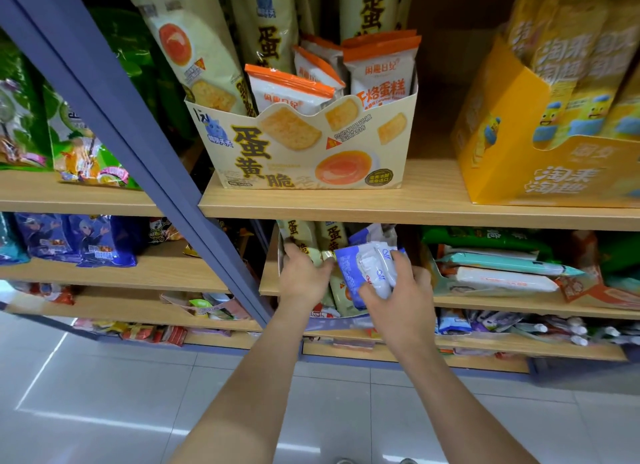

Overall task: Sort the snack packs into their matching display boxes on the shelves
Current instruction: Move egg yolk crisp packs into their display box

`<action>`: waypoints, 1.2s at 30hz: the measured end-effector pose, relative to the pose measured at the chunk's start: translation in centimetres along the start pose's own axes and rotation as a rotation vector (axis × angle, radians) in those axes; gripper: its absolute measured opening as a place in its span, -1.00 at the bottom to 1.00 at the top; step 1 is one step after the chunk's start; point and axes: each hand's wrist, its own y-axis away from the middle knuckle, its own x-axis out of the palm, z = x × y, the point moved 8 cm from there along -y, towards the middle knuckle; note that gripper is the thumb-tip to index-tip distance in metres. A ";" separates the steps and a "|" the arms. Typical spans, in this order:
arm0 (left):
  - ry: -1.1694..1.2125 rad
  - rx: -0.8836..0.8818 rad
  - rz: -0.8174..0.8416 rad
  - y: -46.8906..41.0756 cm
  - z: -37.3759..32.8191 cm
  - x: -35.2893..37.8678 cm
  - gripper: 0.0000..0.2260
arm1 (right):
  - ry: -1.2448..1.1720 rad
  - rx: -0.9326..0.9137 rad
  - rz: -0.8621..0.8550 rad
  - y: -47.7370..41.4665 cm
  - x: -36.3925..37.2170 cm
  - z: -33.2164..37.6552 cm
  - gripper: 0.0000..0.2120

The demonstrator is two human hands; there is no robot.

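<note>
My right hand (394, 290) grips a bundle of blue-and-white snack packs (367, 266) in front of the second shelf. Beside it, my left hand (301, 276) holds cream egg-yolk cracker packs (329, 241) standing in a box under the upper shelf board. On the shelf above stands a cream egg-yolk display box (304, 144). It contains tall cream cracker packs (194, 47) and three orange-topped white cake packs (377, 72).
A blue shelf post (138, 141) slants across the left. A yellow display box (540, 158) with yellow packs stands at the upper right. Green, teal and white packs (498, 266) lie to the right of my hands. Lower shelves hold mixed snacks above a tiled floor (104, 394).
</note>
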 end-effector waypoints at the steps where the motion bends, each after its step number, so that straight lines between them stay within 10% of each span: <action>1: 0.017 -0.027 -0.012 -0.4 0.4 0.5 -0.45 | -0.006 -0.002 -0.004 0.0 0.0 0.0 -0.34; 9: 0.169 0.074 -0.300 1.2 -0.8 -3.4 -0.69 | 0.015 -0.021 -0.008 -0.5 0.0 0.1 -0.33; 15: 0.656 -0.235 -0.001 3.9 1.7 -2.1 -0.75 | 0.204 -0.206 -0.070 0.0 0.1 2.0 -0.24; 21: 0.756 -0.176 0.015 8.3 2.2 -2.2 -0.80 | 0.182 -0.373 -0.096 2.0 -2.0 3.4 -0.52; 28: 0.780 -0.029 0.146 10.9 -1.2 -0.2 -0.81 | -0.645 -0.038 0.633 4.9 1.2 4.3 -0.37; 36: -0.368 0.278 -0.009 6.9 0.1 -0.2 -0.72 | -0.609 0.121 0.569 2.9 -0.9 2.2 -0.73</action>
